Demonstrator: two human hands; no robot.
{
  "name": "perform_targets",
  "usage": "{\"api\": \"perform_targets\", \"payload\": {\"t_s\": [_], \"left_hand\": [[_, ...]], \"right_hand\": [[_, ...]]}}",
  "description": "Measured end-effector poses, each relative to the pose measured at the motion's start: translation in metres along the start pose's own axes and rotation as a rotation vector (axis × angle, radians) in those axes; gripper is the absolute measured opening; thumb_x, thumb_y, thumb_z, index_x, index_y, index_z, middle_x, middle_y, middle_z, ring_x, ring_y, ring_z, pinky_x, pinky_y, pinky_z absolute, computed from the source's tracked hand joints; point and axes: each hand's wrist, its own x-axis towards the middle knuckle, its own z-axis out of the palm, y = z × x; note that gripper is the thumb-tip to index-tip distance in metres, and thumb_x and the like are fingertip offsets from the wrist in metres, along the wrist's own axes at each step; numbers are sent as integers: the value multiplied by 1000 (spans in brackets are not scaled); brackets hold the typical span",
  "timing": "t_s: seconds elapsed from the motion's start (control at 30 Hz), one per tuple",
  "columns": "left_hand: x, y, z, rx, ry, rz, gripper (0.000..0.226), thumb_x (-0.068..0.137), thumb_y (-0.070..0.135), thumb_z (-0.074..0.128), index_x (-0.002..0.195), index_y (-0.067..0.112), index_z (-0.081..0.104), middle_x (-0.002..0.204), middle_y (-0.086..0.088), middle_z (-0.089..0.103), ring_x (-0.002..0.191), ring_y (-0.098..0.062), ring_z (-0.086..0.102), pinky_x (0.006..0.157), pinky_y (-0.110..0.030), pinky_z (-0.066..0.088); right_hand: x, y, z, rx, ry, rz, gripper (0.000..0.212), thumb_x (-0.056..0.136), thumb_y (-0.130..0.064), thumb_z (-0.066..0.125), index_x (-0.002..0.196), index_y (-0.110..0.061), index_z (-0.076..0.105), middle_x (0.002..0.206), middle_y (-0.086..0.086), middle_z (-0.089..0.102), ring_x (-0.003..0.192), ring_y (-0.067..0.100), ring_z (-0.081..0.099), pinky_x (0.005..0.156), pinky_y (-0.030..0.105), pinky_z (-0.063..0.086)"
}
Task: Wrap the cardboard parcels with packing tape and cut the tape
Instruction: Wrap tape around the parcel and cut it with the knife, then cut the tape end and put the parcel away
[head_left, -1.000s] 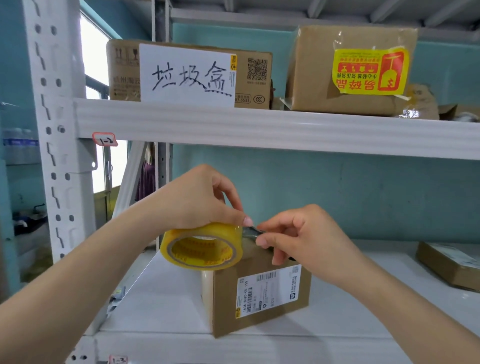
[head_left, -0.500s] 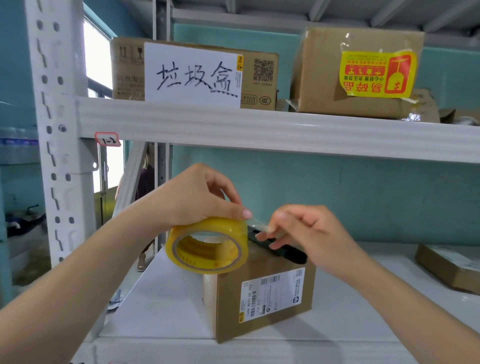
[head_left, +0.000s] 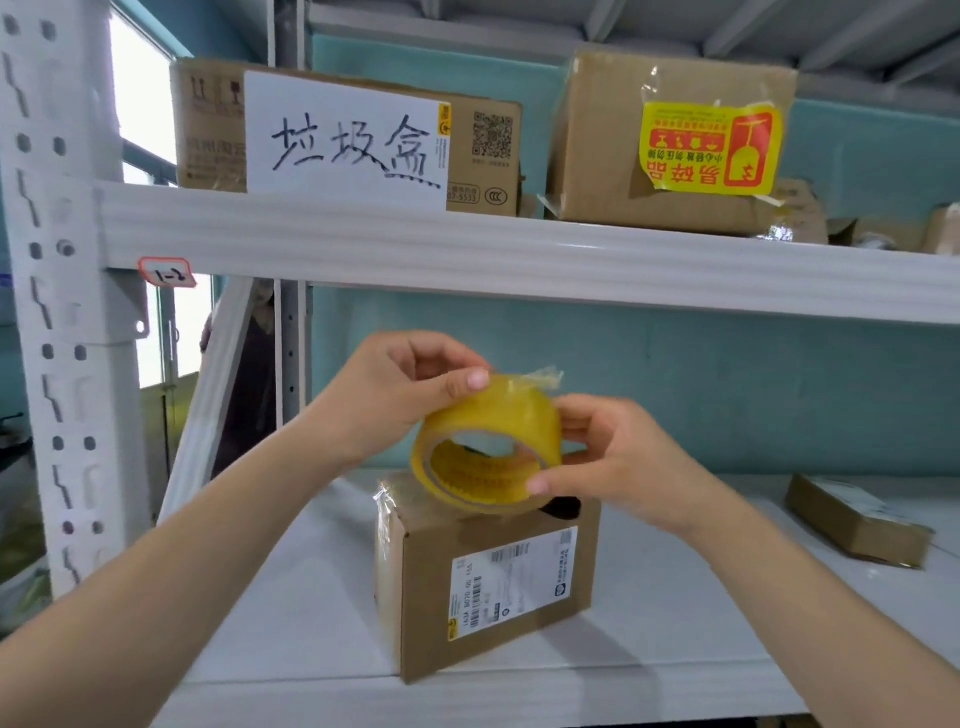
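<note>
Tape (head_left: 488, 415) hangs just above the parcel (head_left: 431, 597), hole facing the person, loose end (head_left: 543, 375) on top. Left hand (head_left: 395, 389) pinches its upper rim; right hand (head_left: 623, 457) grips its right side, both equally near

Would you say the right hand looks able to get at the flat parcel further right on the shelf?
Probably yes: nothing stands on the shelf between the right hand and the flat parcel, though that hand grips the tape roll and would have to let go first.
</note>
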Motion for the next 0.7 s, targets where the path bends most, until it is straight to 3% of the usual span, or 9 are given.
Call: {"api": "perform_targets", "payload": {"t_s": [0.1,0.23,0.33,0.43,0.53,0.7], "left_hand": [[3,-10,1,42,15,-32,38,75,35,54,101,11,68,99,-2,73,94,-11,68,88,-22,51],[5,-31,-4,98,49,-96,26,76,26,65,97,12,71,97,-2,75,90,-10,68,83,-15,51],[7,-53,-8,254,67,-151,16,80,19,71,95,15,73,95,0,75,90,-9,68,77,-5,48],[10,-70,-10,249,94,-206,13,80,15,72,93,15,73,94,1,74,87,-5,68,70,-1,45],[14,-81,-8,232,118,-221,11,79,12,73,90,13,74,92,0,74,75,3,68,67,-1,46],[19,-89,-4,263,98,-201,9,78,10,73,87,11,74,87,0,75,72,2,67,65,0,45]], "right_hand": [[-11,12,-41,-104,165,18,54,38,-37,91,85,-20,71,89,-5,75,89,9,68,83,22,52],[-34,46,-97,-398,388,130,41,43,-25,90,76,-20,66,73,-8,69,70,-2,58,65,6,41],[-51,85,-122,-680,393,281,40,48,-23,92,72,-20,60,69,0,59,66,14,50,57,20,36],[-69,123,-127,-915,297,438,42,49,-39,89,70,-30,54,69,-5,58,67,16,52,53,26,35],[-85,154,-129,-1230,186,554,50,54,-49,82,98,-33,65,96,-1,68,95,20,61,68,26,45],[-103,179,-141,-1045,165,670,55,60,-38,84,109,-21,67,106,11,64,103,25,56,83,29,45]]}}
